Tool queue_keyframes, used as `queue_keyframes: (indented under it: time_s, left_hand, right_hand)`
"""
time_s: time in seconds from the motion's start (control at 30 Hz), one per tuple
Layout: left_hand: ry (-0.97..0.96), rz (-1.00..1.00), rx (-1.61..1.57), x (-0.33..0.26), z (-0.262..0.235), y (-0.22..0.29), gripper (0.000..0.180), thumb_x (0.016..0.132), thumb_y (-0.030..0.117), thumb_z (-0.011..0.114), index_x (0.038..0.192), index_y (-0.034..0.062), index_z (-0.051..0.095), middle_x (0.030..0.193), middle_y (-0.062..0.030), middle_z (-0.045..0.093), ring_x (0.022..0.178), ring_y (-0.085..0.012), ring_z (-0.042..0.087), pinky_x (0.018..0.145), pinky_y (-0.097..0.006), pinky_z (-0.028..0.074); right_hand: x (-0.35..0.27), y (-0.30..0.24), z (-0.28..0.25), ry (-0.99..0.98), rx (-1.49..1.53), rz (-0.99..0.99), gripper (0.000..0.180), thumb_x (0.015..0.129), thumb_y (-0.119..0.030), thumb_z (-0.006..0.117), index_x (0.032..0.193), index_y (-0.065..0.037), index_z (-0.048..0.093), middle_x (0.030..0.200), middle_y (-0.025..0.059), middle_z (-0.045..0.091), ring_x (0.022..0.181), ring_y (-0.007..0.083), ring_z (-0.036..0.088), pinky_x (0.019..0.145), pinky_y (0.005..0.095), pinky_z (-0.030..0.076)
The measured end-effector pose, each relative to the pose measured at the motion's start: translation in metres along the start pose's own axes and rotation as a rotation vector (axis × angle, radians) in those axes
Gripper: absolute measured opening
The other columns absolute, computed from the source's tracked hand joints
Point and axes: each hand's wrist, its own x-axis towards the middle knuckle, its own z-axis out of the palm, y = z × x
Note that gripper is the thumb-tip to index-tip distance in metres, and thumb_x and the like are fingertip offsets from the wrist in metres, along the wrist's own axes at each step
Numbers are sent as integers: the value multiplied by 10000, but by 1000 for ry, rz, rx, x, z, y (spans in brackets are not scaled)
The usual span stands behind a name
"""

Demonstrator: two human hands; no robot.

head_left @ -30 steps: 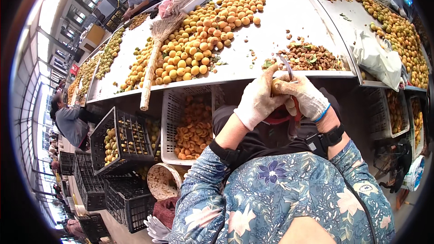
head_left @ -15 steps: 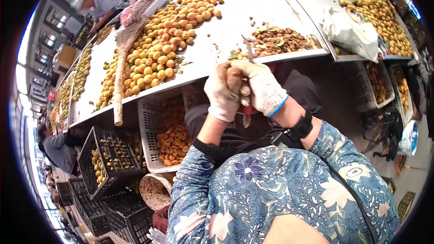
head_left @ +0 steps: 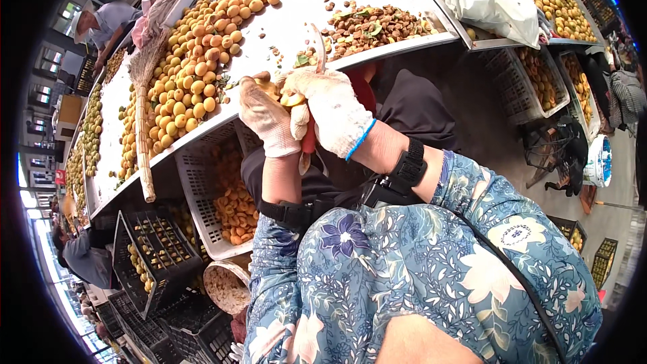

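Observation:
Both my hands wear whitish work gloves stained brown at the fingers, and they meet just in front of the table's near edge. My left hand (head_left: 269,120) grips an apricot (head_left: 291,99), whose yellow flesh shows between the gloves. In my right hand (head_left: 331,104) is a knife; its curved blade (head_left: 319,48) points up toward the table and its red handle (head_left: 309,139) shows below the fingers. Beyond the blade lies a heap of brown apricot pits (head_left: 377,31) with some green leaves. Whole apricots (head_left: 195,71) spread over the white tabletop (head_left: 296,7) to the left.
Under the table stands a white crate (head_left: 192,192) of apricot halves (head_left: 236,203). Black crates (head_left: 162,256) and a bucket (head_left: 226,286) are at lower left. A straw broom (head_left: 143,128) leans over the edge. A white bag (head_left: 490,8) lies right. Another person (head_left: 111,23) works far left.
The view has shifted, so table and crates sit further left. My hands have moved slightly apart at the top, and yellow apricot flesh now shows between them. The knife stays in my right hand.

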Motion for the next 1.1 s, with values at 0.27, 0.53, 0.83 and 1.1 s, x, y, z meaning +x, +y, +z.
queue_keyframes:
  time_s: [0.27,0.53,0.83,1.1]
  left_hand:
    - [-212,-347,-376,10,-9,11,408,1000,348,391,1105,-13,549,1032,-120,608,887,-209,607,802,-328,516]
    - [-550,-867,-678,9,-5,12,459,982,499,410,901,73,561,663,-41,518,619,-160,496,550,-283,403]
    - [-280,-868,-620,5,-20,8,327,901,312,606,1061,31,556,883,-103,601,672,-135,545,478,-218,405]
    - [-426,-808,-681,0,-27,9,329,892,365,615,1047,87,532,809,-89,590,537,-113,499,432,-190,358]
  right_hand:
    - [16,-18,-15,-201,208,37,196,922,-147,563,1017,17,611,748,83,609,513,204,570,499,321,503]
    - [20,-21,-20,-40,-257,-66,165,888,-87,634,1027,1,650,707,79,659,491,128,581,415,247,485]
    - [21,-26,-22,-15,-260,-44,174,892,-129,650,957,31,658,687,62,634,410,127,544,341,278,452]
    - [5,-72,4,-101,-10,-424,363,978,-310,542,1018,35,645,573,0,496,375,97,473,324,259,426]
